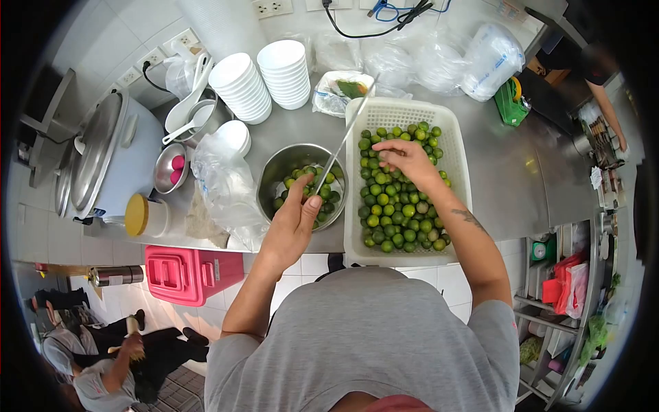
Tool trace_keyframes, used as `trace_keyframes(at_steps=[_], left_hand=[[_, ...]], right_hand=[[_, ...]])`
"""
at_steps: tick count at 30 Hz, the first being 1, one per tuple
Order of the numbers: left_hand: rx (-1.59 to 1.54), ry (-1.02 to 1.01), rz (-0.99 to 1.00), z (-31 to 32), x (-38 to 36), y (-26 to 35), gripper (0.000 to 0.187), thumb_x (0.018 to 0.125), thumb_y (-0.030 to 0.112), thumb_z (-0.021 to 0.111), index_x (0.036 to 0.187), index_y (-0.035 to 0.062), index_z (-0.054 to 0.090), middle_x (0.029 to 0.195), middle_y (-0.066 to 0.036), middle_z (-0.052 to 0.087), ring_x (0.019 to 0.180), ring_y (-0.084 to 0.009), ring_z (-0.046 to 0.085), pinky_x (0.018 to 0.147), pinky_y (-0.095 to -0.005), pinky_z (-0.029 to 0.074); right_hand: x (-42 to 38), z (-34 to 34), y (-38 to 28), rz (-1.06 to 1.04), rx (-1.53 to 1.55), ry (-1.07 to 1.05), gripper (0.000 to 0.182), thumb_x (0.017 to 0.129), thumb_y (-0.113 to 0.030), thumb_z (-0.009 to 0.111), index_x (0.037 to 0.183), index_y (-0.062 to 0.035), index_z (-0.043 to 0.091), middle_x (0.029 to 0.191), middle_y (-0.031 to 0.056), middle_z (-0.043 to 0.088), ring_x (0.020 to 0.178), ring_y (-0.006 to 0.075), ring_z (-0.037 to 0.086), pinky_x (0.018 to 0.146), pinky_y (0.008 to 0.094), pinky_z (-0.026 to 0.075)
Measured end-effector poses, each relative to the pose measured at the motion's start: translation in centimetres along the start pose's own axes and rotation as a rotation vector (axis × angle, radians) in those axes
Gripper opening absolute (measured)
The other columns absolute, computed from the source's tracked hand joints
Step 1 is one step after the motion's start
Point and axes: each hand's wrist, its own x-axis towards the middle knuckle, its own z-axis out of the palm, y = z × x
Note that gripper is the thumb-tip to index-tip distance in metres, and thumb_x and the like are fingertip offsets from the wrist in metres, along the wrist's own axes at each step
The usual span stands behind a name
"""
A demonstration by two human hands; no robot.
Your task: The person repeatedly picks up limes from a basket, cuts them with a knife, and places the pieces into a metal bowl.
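My left hand (292,223) is closed on a knife over the near side of a steel bowl (264,182). The knife's long thin blade (347,130) points up and to the right, and its handle is hidden by the hand. Whole-looking green limes (334,198) lie in the bowl. Over the white perforated basket (449,130), my right hand (408,161) hovers at or just above the limes (398,213), its fingers half bent and apart. No lime shows between those fingers.
Stacked white bowls (285,72), a plastic bag (226,178) and a yellow-lidded jar (141,216) crowd the left of the steel counter (508,165). A large pot (110,158) stands beyond. Below is a red cooler (185,275). Co-workers (103,371) are at lower left and upper right.
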Motion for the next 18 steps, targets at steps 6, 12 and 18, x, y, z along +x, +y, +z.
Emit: trace_keyframes(at_steps=[6, 12, 18], left_hand=[[0.055, -0.073, 0.107, 1.3, -0.3, 0.0, 0.052, 0.102, 0.038, 0.043, 0.141, 0.004, 0.035, 0.099, -0.018, 0.058, 0.089, -0.0274, 0.057, 0.082, -0.0353, 0.045], [0.103, -0.182, 0.115, 2.3, -0.6, 0.9, 0.052, 0.102, 0.036, 0.043, 0.142, 0.0045, 0.033, 0.12, -0.027, 0.055, 0.101, -0.0385, 0.06, 0.089, -0.0421, 0.046], [0.178, -0.18, 0.186, 3.1, -1.0, 0.9, 0.051, 0.102, 0.034, 0.042, 0.144, 0.0066, 0.031, 0.128, -0.029, 0.05, 0.101, -0.0444, 0.06, 0.087, -0.0463, 0.048]], right_hand=[[-3.6, 0.7, -2.5, 0.045, 0.8, -0.122, 0.024, 0.091, -0.008, 0.063, 0.112, 0.0004, 0.054, 0.116, 0.016, 0.062, 0.11, 0.0294, 0.063, 0.084, 0.0339, 0.056], [-5.9, 2.3, -2.0, -0.089, 0.852, -0.057, 0.035, 0.089, -0.005, 0.066, 0.122, -0.0018, 0.057, 0.114, 0.0156, 0.064, 0.107, 0.0231, 0.063, 0.086, 0.0323, 0.053], [-6.5, 3.4, -2.4, -0.19, 0.826, 0.087, 0.032, 0.087, -0.005, 0.068, 0.117, 0.0006, 0.059, 0.11, 0.0146, 0.066, 0.098, 0.0195, 0.065, 0.082, 0.0288, 0.051]])
